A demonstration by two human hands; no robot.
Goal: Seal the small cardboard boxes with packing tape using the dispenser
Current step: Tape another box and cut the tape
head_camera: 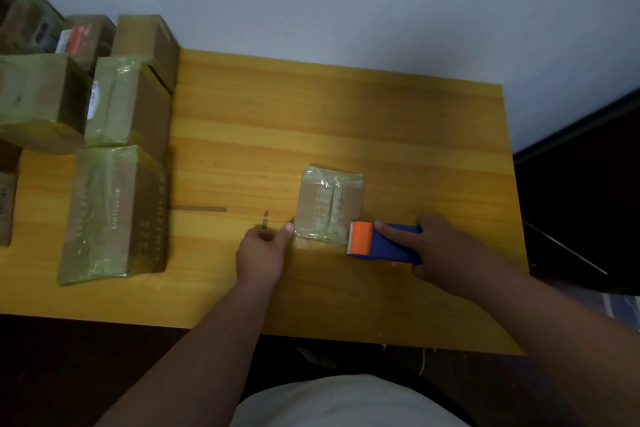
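A small cardboard box (329,203) lies on the yellow wooden table (381,121), with clear tape across its top and near end. My right hand (446,250) grips a blue and orange tape dispenser (384,242), forefinger along its top; its orange toothed end sits against the box's near right corner. My left hand (265,251) rests on the table at the box's near left corner. Its thumb touches the box and its other fingers are curled under.
Several taped cardboard boxes are stacked at the table's left side, the nearest one (110,215) lying lengthwise. A thin brown strip (199,208) lies on the table between that box and my left hand. Dark floor lies beyond the right edge.
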